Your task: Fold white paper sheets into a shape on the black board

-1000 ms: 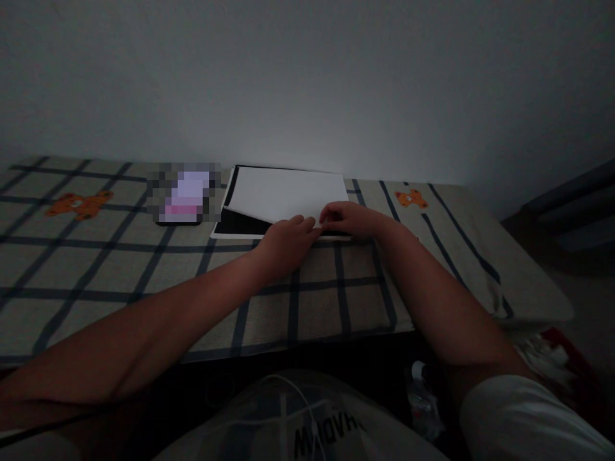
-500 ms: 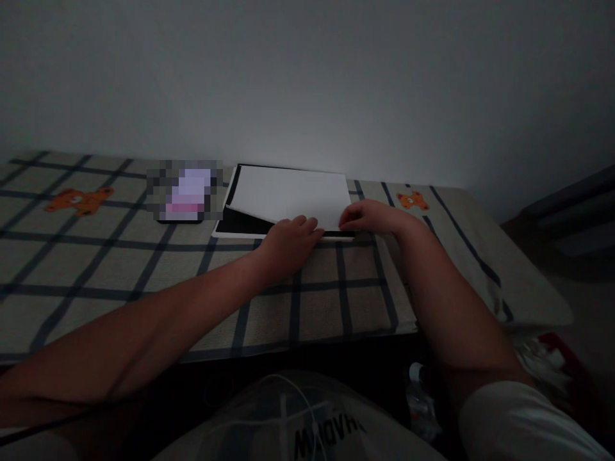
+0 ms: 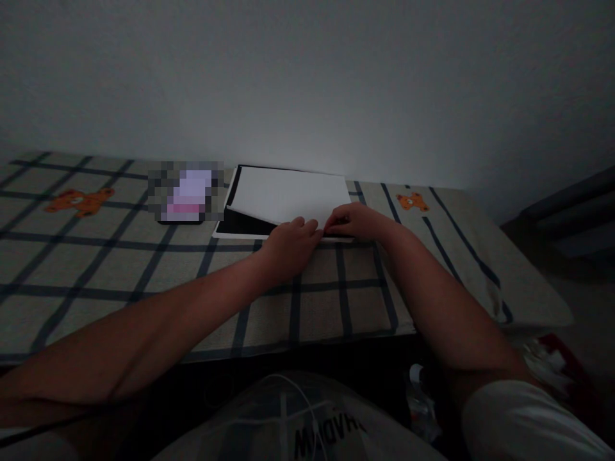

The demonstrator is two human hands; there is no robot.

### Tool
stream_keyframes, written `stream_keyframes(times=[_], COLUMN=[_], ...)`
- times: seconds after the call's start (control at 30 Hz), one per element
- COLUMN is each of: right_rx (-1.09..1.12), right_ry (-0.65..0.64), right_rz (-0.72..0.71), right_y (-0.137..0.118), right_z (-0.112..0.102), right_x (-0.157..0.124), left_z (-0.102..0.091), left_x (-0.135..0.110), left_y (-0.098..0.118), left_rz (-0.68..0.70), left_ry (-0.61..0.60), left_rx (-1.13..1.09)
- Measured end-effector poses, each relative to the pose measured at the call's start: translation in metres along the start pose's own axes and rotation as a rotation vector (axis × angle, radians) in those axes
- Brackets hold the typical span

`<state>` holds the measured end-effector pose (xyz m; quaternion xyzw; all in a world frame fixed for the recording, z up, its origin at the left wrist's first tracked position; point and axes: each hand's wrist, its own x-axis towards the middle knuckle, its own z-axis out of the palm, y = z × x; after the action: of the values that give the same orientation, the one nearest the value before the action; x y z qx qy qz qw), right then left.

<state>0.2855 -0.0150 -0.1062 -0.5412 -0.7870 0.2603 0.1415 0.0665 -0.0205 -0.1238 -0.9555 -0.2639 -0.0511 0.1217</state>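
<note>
A white sheet of paper (image 3: 288,195) lies folded over a black sheet (image 3: 240,224) at the far middle of the table, against the wall. My left hand (image 3: 291,240) rests on the sheet's near edge with its fingers curled and pressed down on the paper. My right hand (image 3: 358,221) is just beside it on the same edge, fingertips pressed together on the fold. Both hands nearly touch each other. The room is dim.
The table wears a beige cloth (image 3: 120,269) with dark blue checks and orange bear prints (image 3: 79,202). A dark phone-like object (image 3: 185,195), blurred out, lies left of the paper. Past the table's right end, a red and white thing (image 3: 548,362) sits on the floor.
My right hand slid right along the paper's near edge, then came back left beside my left hand. My left hand stayed where it was.
</note>
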Motion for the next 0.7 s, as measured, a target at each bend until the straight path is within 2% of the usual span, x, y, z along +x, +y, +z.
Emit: stream_keyframes(times=[0.2,0.37,0.53,0.7], right_rx=[0.036,0.051,0.06,-0.013], right_ry=[-0.033,-0.048,-0.058,0.061], right_rz=[-0.015,0.031,0.007,-0.043], right_y=[0.004,0.002,0.004,0.001], right_z=[0.002,0.0,0.001,0.009], right_x=[0.003,0.003,0.003,0.005], left_z=[-0.005,-0.01,-0.01,-0.004], left_x=[0.001,0.0,-0.002,-0.004], left_y=[0.004,0.006,0.004,-0.004], left_rz=[-0.043,-0.107,-0.08,-0.048], left_ry=[0.019,0.006,-0.012,0.053], left_rx=[-0.002,0.015,0.018,0.004])
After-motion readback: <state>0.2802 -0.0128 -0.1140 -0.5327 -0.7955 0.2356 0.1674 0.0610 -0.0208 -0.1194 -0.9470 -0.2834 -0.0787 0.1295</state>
